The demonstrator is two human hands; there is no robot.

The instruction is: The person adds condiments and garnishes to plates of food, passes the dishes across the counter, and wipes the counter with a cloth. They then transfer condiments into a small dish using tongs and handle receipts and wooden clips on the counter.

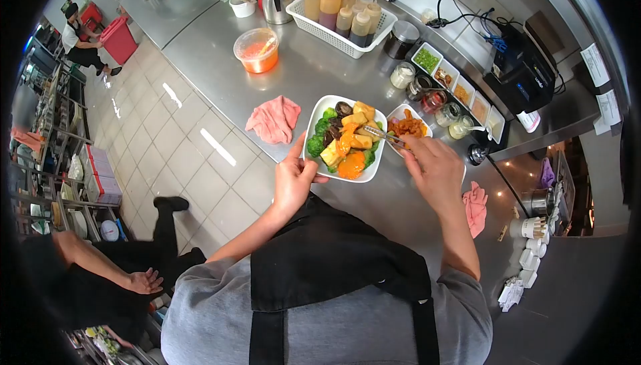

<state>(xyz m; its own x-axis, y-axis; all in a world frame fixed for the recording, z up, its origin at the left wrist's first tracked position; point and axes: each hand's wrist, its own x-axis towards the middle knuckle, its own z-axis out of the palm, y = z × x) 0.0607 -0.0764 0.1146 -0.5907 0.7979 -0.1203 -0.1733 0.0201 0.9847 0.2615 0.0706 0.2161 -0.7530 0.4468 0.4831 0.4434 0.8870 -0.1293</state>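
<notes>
My left hand (296, 176) grips the left edge of a white square bowl (365, 175). The bowl holds broccoli (316, 144), yellow fried pieces, dark mushrooms and orange sauce. In my right hand (431, 164) are metal tweezers (384, 135), their tips over the food at the bowl's right side. Just right of the bowl, partly behind my right hand, is a white dish with orange-brown food (407, 124). A pink cloth (274, 119) lies left of the bowl, and a second pink cloth (475, 209) lies right of my right wrist.
An orange-filled tub (257, 51) and a thermos (277, 1) stand farther back. Beyond are a white basket (344, 43) of sauce bottles, jars (433, 102) and a topping tray (461, 88). One person (113, 278) is at lower left; another (77, 38) is beside a red bin (119, 39).
</notes>
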